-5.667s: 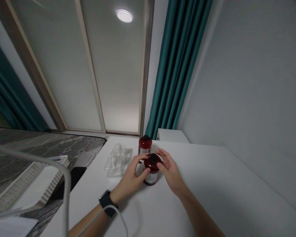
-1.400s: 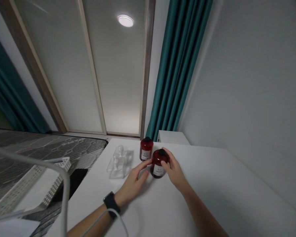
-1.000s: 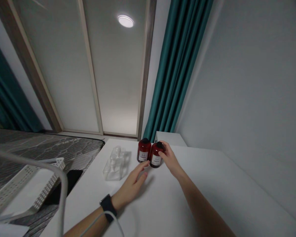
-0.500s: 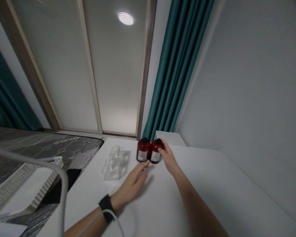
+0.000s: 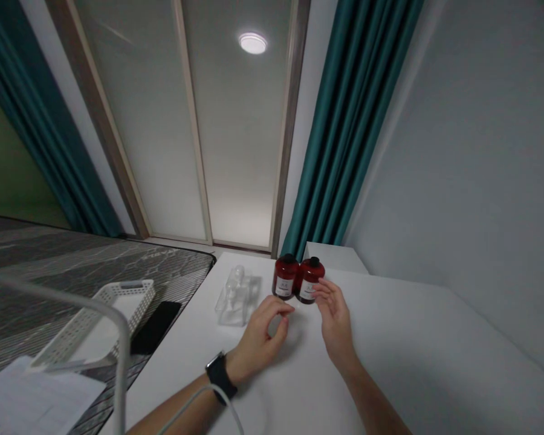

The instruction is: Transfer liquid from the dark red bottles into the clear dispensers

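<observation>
Two dark red bottles with black caps and white labels stand upright side by side at the far part of the white table [image 5: 390, 338]: the left bottle [image 5: 285, 278] and the right bottle [image 5: 309, 283]. My right hand [image 5: 334, 314] is open just in front of the right bottle, fingers overlapping its edge in view; whether they touch it I cannot tell. My left hand [image 5: 265, 332], with a black watch [image 5: 220, 374] at the wrist, hovers in front of the left bottle, holding nothing, fingers curved and thumb apart. Left of the bottles lies a clear plastic tray [image 5: 233, 305] with clear pieces in it.
A white perforated basket [image 5: 79, 338], a flat black object [image 5: 156, 327] and paper sheets [image 5: 40, 396] lie on the dark patterned surface to the left. A pale curved tube [image 5: 123, 356] crosses the near left. A white box [image 5: 335, 257] stands behind the table.
My right hand has drawn back from the right bottle, its fingers loosened. My left hand's fingers have curled more. The view has shifted, so everything sits further right in it.
</observation>
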`<action>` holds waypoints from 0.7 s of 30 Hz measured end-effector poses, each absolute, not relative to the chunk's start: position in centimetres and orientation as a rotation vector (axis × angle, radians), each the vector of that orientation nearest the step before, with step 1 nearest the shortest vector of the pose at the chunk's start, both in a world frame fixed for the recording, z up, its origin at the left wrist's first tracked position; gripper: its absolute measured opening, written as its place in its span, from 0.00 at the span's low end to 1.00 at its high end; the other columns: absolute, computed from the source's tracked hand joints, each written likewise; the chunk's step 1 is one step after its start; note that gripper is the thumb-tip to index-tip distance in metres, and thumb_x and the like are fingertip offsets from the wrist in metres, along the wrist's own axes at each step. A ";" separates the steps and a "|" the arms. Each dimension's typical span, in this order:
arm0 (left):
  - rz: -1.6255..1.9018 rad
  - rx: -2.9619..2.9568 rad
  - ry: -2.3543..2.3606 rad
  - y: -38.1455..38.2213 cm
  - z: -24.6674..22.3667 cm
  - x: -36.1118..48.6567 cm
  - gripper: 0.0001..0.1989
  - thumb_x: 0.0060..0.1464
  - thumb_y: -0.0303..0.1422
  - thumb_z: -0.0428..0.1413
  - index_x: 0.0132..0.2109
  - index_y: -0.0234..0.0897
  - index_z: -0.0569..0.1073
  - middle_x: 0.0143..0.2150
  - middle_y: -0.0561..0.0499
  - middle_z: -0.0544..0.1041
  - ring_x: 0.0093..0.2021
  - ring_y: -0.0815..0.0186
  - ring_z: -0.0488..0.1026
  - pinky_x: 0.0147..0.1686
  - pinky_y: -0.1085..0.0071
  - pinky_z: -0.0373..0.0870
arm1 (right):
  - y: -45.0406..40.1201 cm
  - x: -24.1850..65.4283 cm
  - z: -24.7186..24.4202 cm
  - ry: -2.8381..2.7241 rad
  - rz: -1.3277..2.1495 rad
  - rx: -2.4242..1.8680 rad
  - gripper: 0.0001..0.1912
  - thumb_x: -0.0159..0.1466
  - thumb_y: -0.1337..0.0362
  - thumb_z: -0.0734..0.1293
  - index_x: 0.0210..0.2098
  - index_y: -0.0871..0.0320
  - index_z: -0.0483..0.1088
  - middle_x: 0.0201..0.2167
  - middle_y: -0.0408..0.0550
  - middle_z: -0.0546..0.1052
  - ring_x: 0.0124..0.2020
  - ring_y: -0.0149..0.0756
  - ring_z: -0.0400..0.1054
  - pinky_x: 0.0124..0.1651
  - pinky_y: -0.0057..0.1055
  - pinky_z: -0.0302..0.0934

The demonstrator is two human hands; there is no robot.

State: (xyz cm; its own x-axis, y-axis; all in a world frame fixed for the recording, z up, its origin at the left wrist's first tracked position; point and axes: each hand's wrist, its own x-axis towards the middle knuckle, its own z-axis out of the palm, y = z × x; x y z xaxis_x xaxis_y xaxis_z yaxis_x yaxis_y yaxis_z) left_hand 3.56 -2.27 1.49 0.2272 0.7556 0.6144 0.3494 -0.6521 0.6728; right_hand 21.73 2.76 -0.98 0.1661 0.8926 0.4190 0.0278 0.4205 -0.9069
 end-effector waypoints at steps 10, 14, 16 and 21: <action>1.474 2.500 0.834 -3.3 3.3 2.7 0.15 0.60 0.23 0.49 0.52 0.40 0.68 0.41 0.45 0.75 0.41 0.58 0.72 0.42 0.62 0.69 | 1.6 19.3 -3.3 -1.481 0.862 -0.942 0.14 0.67 0.56 0.62 0.48 0.54 0.72 0.40 0.51 0.78 0.42 0.44 0.72 0.46 0.39 0.65; 1.517 2.584 0.883 -4.1 5.0 0.8 0.23 0.57 0.25 0.52 0.59 0.42 0.63 0.49 0.42 0.72 0.49 0.55 0.70 0.48 0.57 0.69 | 1.2 19.2 -3.1 -1.535 0.868 -0.965 0.15 0.68 0.56 0.61 0.48 0.54 0.72 0.39 0.51 0.78 0.41 0.44 0.72 0.46 0.40 0.64; 1.558 2.607 0.986 -3.9 5.6 -1.1 0.27 0.56 0.29 0.55 0.62 0.44 0.61 0.54 0.41 0.69 0.54 0.52 0.67 0.54 0.53 0.66 | 1.0 19.0 -3.1 -1.571 0.873 -0.990 0.14 0.67 0.57 0.61 0.47 0.54 0.73 0.37 0.50 0.78 0.41 0.45 0.72 0.46 0.41 0.64; 1.517 2.270 1.248 -0.7 5.3 -7.8 0.20 0.67 0.38 0.46 0.63 0.41 0.61 0.61 0.40 0.65 0.62 0.53 0.61 0.60 0.52 0.63 | 0.5 18.1 -2.9 -1.714 0.890 -0.974 0.13 0.66 0.63 0.62 0.48 0.54 0.72 0.39 0.50 0.78 0.40 0.43 0.73 0.46 0.40 0.66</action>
